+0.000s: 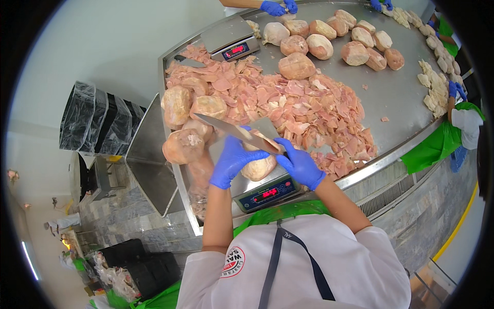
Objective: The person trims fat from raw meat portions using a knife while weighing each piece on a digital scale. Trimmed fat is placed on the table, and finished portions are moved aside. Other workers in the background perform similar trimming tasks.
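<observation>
My left hand [231,160], in a blue glove, grips a round, pale pink piece of meat [259,169], with the thumb lying across it near the blade. In my right hand [303,166], also gloved in blue, is the handle of a large knife [226,126]. Its long blade points to the left and crosses over the top of the meat. Part of the handle is covered by my fingers. Just below the meat, close to me, is a digital scale [267,193] with a lit red display.
Thin meat slices [309,110] cover much of the steel table [396,95]. Several round meat pieces [177,105] sit left, more [297,66] farther back. A second scale [234,44] and another knife [190,62] lie far left. Co-workers' gloved hands [272,7] show at the far edge.
</observation>
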### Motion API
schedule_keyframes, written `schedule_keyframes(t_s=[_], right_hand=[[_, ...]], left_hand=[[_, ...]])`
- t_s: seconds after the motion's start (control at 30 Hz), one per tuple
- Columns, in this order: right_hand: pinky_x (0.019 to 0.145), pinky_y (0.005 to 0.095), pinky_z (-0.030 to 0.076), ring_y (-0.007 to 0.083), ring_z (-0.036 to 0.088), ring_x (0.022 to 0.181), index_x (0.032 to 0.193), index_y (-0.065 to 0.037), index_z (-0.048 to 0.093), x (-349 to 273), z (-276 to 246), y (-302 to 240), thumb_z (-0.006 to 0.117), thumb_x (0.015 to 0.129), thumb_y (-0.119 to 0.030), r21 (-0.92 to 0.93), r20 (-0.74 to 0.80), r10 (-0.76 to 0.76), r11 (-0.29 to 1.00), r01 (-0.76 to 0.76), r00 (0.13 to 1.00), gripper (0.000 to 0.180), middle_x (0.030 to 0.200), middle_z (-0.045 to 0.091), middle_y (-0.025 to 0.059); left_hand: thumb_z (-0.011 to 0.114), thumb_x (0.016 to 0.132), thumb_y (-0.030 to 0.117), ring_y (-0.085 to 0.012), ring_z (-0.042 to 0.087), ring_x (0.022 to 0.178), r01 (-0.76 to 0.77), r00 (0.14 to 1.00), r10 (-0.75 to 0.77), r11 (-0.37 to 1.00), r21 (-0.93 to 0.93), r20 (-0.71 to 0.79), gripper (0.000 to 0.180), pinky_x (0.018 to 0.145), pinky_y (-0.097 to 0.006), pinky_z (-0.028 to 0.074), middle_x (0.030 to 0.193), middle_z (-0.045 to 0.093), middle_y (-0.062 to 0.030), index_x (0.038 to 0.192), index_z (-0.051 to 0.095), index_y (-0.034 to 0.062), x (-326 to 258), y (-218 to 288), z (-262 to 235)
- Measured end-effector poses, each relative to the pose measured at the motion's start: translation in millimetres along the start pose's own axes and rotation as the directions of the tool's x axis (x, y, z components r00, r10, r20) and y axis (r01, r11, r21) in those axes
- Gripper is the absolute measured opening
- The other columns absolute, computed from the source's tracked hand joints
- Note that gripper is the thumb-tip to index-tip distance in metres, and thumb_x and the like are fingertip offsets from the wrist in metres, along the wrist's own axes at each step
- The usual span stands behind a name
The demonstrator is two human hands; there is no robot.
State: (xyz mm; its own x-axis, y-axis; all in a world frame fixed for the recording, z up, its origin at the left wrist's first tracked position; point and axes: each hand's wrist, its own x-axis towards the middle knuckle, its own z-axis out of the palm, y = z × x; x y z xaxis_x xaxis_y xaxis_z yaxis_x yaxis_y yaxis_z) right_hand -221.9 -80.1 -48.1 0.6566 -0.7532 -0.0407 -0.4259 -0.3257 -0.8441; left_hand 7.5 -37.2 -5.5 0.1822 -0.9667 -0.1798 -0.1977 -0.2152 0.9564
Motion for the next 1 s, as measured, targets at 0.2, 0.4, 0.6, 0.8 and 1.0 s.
schedule_keyframes(t_s=[0.2,0.4,0.6,0.8,1.0], right_hand=[[0.077,0.0527,0.052,0.0447,0.068,0.092,0.148,-0.016,0.038,-21.1,-14.0,40.7,0.048,0.104,-0.046,0.042,0.067,-0.036,0.999,0.033,0.997,0.054,0.099,0.071,0.0252],[0.089,0.0524,0.051,0.0469,0.066,0.104,0.152,-0.014,0.036,24.2,-12.9,5.8,0.041,0.105,-0.055,0.076,0.137,-0.040,0.997,0.029,0.990,0.063,0.112,0.069,0.0285],[0.095,0.0516,0.049,0.0471,0.064,0.111,0.156,-0.013,0.033,18.7,-2.1,-2.8,0.041,0.105,-0.055,0.117,0.065,0.001,0.993,-0.009,0.998,0.066,0.122,0.066,0.0300],[0.103,0.0506,0.046,0.0494,0.059,0.121,0.163,-0.016,0.015,-27.0,-8.2,9.2,0.039,0.107,-0.052,0.132,0.129,0.046,0.989,-0.064,0.991,0.071,0.130,0.059,0.0366],[0.106,0.0481,0.044,0.0479,0.058,0.123,0.163,-0.013,0.016,-7.1,-12.2,3.2,0.038,0.106,-0.054,0.134,0.154,0.047,0.989,-0.068,0.987,0.074,0.132,0.058,0.0365]], left_hand=[[0.099,0.062,0.023,-0.0212,0.056,0.119,0.011,1.000,-0.010,0.999,-0.047,0.015,0.091,0.102,-0.035,0.048,0.127,0.056,-0.0104,0.133,0.046,0.0015,5.6,-13.4,-2.7],[0.098,0.064,0.024,-0.0226,0.056,0.120,-0.051,0.998,0.048,0.993,-0.106,-0.028,0.087,0.101,-0.037,0.049,0.126,0.056,-0.0123,0.132,0.047,0.0012,4.4,-13.0,3.9],[0.093,0.070,0.034,-0.0319,0.052,0.126,-0.102,0.943,0.221,0.905,0.413,-0.251,0.091,0.107,-0.043,0.044,0.131,0.055,-0.0185,0.139,0.046,-0.0031,-5.4,-23.1,13.8],[0.089,0.068,0.045,-0.0440,0.041,0.134,-0.040,0.904,0.239,0.873,0.486,-0.355,0.104,0.111,-0.050,0.038,0.146,0.041,-0.0275,0.145,0.041,-0.0065,-35.2,-10.8,43.2],[0.088,0.065,0.044,-0.0420,0.049,0.125,0.038,0.942,0.164,0.815,0.579,-0.292,0.104,0.108,-0.048,0.041,0.138,0.045,-0.0257,0.143,0.041,-0.0054,-23.6,-0.5,41.3]])
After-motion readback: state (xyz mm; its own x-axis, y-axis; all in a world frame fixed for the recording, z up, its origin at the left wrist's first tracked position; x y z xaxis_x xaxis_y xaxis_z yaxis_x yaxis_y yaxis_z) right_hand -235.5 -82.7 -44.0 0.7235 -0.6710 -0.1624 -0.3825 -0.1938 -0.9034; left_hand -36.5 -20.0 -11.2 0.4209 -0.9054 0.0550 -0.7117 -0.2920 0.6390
